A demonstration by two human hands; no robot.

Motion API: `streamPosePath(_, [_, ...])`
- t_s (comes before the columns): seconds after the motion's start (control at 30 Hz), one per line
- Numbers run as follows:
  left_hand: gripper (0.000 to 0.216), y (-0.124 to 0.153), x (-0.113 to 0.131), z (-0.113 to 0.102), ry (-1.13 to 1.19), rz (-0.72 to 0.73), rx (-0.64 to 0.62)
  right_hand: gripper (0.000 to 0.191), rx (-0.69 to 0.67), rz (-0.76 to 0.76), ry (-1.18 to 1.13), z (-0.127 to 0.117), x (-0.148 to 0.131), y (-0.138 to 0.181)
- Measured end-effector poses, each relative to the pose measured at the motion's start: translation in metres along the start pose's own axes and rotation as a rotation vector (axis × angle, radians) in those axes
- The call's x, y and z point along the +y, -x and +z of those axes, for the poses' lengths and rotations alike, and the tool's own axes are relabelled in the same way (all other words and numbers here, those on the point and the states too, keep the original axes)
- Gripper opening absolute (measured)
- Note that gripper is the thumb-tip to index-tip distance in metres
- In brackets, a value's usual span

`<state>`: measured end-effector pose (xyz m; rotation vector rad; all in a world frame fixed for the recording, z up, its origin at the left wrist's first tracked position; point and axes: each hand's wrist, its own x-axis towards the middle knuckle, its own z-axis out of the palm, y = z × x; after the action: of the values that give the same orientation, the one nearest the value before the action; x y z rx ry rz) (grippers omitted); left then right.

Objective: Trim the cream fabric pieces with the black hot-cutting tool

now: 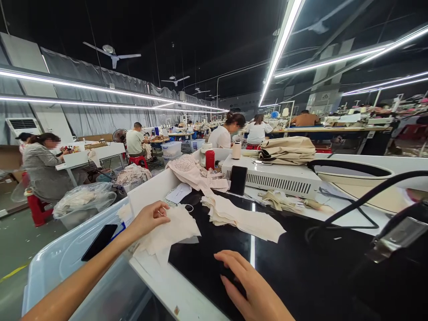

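Observation:
My left hand [152, 219] is over a stack of cream fabric pieces [177, 228] at the left edge of the black work surface [203, 263]. Its thumb and fingers are pinched together, with a bit of something thin and white showing between them. A small white loop [189, 207] lies just beyond this stack. My right hand [245, 283] hovers over or rests on the black surface, thumb and fingers apart, holding nothing. Beyond it lies a second pile of cut cream fabric [245, 218]. A lace-trimmed beige garment piece [187, 169] is heaped behind.
A phone [238, 180] leans against a white vented box [270, 176] at the back. On the right are a black cable [351, 198] and a metal part [397, 238]. A blue plastic bin lid [60, 258] holds another phone [99, 242]. Several people sit working farther off.

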<state>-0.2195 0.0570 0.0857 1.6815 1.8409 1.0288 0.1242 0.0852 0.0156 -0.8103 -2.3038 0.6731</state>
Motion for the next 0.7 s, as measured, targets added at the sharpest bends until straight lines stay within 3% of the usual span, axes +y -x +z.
streamPosePath(0.13, [0.043, 0.019, 0.04, 0.017, 0.182, 0.078, -0.174, 0.067, 0.077, 0.194, -0.26, -0.003, -0.02, -0.013])
streamPosePath(0.2, [0.046, 0.026, 0.058, 0.028, 0.243, 0.1, -0.262, 0.087, 0.059, 0.242, -0.383, -0.005, -0.032, -0.018])
streamPosePath(0.27, [0.047, 0.031, 0.073, 0.038, 0.325, 0.113, -0.367, 0.095, -0.007, 0.246, -0.515, -0.009, -0.042, -0.02])
streamPosePath(0.43, [0.047, 0.033, 0.096, 0.054, 0.435, 0.106, -0.506, 0.063, -0.302, 0.334, -0.861, -0.017, -0.054, -0.009])
streamPosePath(0.53, [0.044, 0.032, 0.101, 0.058, 0.436, 0.106, -0.523, 0.055, -0.316, 0.444, -0.941, -0.018, -0.054, 0.005])
streamPosePath(0.7, [0.043, 0.03, 0.107, 0.072, 0.436, 0.133, -0.594, 0.047, -0.34, 0.481, -0.936, -0.017, -0.052, 0.024])
